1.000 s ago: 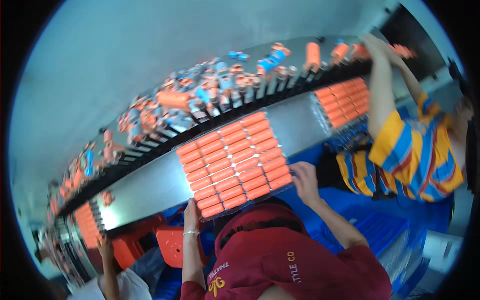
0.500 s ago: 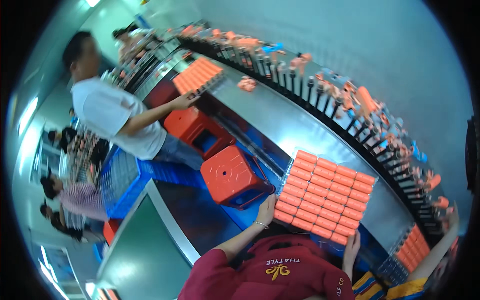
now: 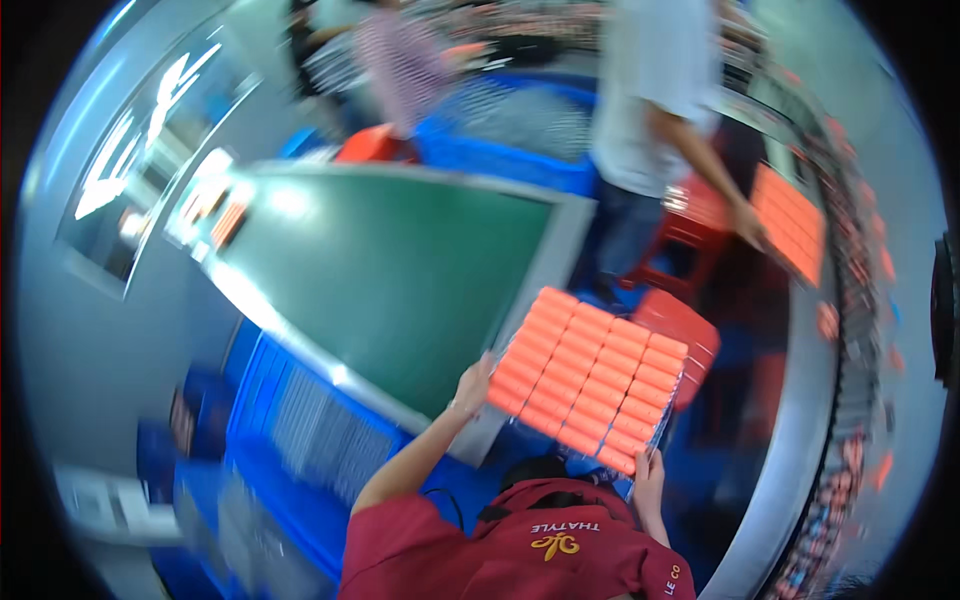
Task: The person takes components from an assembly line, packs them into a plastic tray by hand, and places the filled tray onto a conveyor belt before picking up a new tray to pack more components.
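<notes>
A tray [image 3: 661, 424] packed with rows of orange, cylinder-like plastic pieces [image 3: 590, 380] is held up in front of my body. At its left side my left hand [image 3: 473, 386] is closed on the edge, a bracelet at the wrist. Gripping the near right corner is my right hand [image 3: 649, 482], its fingers partly hidden beneath the tray. The tray is over the gap between the green-topped table and a red stool, tilted in the view.
A green-topped table [image 3: 390, 270] extends to the left. Blue crates [image 3: 255, 440] with clear trays stand near left. Beyond a red stool [image 3: 680, 330], a person in a white shirt [image 3: 650, 110] touches another orange-filled tray [image 3: 790, 222]. A metal bench [image 3: 775, 480] runs along the right.
My view and body have turned left, away from the metal bench and toward the green table. Both hands still carry the tray, which has come along.
</notes>
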Available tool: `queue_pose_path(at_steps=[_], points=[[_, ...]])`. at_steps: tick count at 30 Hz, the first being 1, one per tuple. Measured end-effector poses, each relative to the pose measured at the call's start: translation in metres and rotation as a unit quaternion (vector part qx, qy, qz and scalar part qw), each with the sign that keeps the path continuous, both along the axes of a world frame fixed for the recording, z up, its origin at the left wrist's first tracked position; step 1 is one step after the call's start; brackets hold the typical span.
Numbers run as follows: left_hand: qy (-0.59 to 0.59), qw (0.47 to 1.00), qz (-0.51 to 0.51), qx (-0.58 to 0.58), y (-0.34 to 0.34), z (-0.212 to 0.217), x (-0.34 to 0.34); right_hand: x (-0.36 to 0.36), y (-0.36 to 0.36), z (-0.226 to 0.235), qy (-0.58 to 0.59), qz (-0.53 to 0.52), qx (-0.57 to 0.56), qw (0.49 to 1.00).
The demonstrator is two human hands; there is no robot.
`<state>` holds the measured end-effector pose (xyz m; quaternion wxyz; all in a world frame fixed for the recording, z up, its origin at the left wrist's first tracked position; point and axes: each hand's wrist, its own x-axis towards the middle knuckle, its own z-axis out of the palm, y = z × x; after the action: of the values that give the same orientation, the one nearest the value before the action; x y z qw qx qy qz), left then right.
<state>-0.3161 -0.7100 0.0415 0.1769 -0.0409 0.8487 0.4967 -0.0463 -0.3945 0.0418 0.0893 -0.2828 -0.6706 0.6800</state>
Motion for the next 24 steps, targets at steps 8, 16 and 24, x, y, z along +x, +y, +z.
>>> queue_pose_path(at_steps=[8,16,24], points=[[0.334,0.899,0.25,-0.137,-0.115,0.056,0.108,-0.109,-0.105,0.002,-0.058,0.137,-0.188,0.971],[0.257,0.794,0.517,-0.191,-0.194,0.025,0.352,-0.175,-0.218,0.109,-0.05,0.536,-0.17,0.826],[0.223,0.789,0.571,0.026,-0.369,-0.06,0.318,-0.131,-0.318,0.452,0.117,0.734,-0.069,0.666]])
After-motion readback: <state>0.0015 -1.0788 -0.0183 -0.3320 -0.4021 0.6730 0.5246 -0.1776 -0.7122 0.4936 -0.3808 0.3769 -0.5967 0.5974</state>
